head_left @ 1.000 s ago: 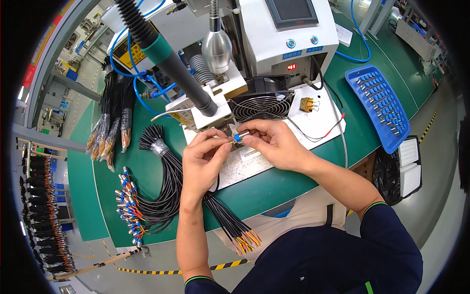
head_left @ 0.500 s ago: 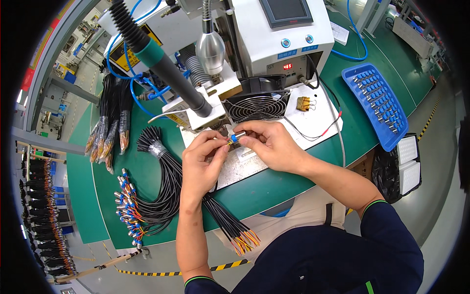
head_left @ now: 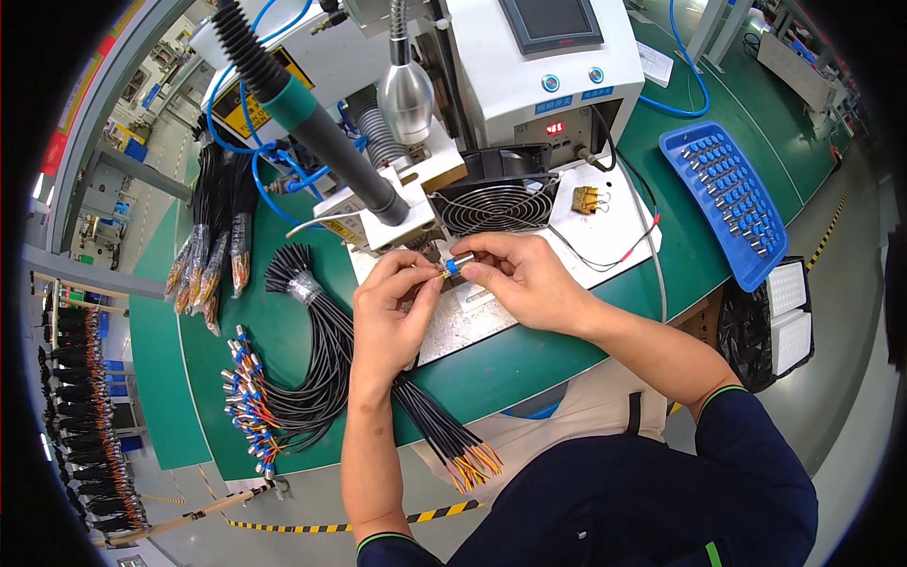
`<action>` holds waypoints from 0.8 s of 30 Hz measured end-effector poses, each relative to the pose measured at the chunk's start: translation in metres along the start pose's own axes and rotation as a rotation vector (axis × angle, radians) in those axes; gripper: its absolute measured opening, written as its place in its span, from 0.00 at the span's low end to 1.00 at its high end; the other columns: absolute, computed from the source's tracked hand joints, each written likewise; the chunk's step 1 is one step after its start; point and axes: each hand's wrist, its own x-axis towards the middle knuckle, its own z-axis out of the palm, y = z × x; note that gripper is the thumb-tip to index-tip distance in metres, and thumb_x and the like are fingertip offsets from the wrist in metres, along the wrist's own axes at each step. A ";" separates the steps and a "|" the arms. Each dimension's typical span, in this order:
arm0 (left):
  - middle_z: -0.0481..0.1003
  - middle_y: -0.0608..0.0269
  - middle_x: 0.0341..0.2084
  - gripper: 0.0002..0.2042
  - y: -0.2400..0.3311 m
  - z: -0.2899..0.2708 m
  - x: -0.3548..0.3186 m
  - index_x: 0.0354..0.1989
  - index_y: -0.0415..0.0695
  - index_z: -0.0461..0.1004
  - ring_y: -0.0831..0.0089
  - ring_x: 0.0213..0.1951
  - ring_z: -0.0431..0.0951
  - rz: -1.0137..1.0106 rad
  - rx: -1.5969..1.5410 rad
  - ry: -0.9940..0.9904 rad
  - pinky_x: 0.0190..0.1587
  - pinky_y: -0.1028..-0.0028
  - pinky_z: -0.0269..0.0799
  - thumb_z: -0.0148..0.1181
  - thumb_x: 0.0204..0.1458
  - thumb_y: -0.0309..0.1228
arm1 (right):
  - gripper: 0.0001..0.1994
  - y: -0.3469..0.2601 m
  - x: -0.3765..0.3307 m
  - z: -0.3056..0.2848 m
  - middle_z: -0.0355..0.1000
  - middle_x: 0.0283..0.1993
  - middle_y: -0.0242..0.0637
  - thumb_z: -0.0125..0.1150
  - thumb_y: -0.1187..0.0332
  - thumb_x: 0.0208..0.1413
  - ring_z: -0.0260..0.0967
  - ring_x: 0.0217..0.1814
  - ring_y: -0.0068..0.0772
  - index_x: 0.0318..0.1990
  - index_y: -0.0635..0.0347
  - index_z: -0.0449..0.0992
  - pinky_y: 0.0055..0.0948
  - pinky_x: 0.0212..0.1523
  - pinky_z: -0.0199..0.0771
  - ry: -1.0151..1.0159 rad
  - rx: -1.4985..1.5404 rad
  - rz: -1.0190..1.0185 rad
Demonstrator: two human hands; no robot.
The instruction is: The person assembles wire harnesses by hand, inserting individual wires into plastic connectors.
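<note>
In front of the fan, my right hand (head_left: 529, 283) pinches a small silver connector with a blue collar (head_left: 455, 266) between thumb and fingers. My left hand (head_left: 389, 312) is closed on thin yellowish wires (head_left: 443, 274) at the connector's left end; the fingertips cover much of them. Whether the wires sit inside the connector I cannot tell. Below my left wrist, a bundle of black cables (head_left: 435, 420) with orange and yellow wire ends hangs over the bench's front edge. A finished-looking bundle of black cables (head_left: 321, 359) with blue and silver connectors (head_left: 248, 402) lies to the left.
Beyond my hands stand a black fan (head_left: 496, 205), a dark suction tube (head_left: 331, 146), a silver lamp head (head_left: 406, 99) and a white control box (head_left: 529, 90). A binder clip (head_left: 588, 199) lies on the white plate. At right, a blue tray (head_left: 673, 142) holds several connectors.
My left hand has shifted very slightly to the right, toward the connector. Both hands keep their hold, and everything else looks the same.
</note>
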 end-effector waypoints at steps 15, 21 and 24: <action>0.83 0.55 0.40 0.08 0.005 -0.001 -0.001 0.43 0.31 0.86 0.70 0.35 0.85 0.015 0.086 0.021 0.37 0.74 0.80 0.71 0.57 0.20 | 0.14 -0.002 0.001 0.000 0.83 0.44 0.37 0.65 0.74 0.69 0.75 0.41 0.17 0.59 0.70 0.81 0.24 0.45 0.78 -0.019 0.008 0.004; 0.83 0.55 0.39 0.08 0.004 -0.001 -0.001 0.43 0.31 0.86 0.70 0.35 0.86 0.010 0.072 0.027 0.38 0.74 0.81 0.71 0.57 0.20 | 0.14 -0.003 0.001 -0.001 0.83 0.44 0.37 0.65 0.75 0.69 0.75 0.41 0.17 0.59 0.70 0.81 0.23 0.45 0.78 -0.023 0.004 0.013; 0.80 0.60 0.32 0.07 0.003 0.002 -0.002 0.41 0.32 0.86 0.77 0.29 0.81 0.017 0.051 0.055 0.34 0.77 0.75 0.73 0.56 0.22 | 0.14 -0.001 0.000 0.000 0.83 0.44 0.37 0.65 0.74 0.69 0.75 0.41 0.17 0.59 0.70 0.81 0.23 0.44 0.78 -0.017 0.000 0.001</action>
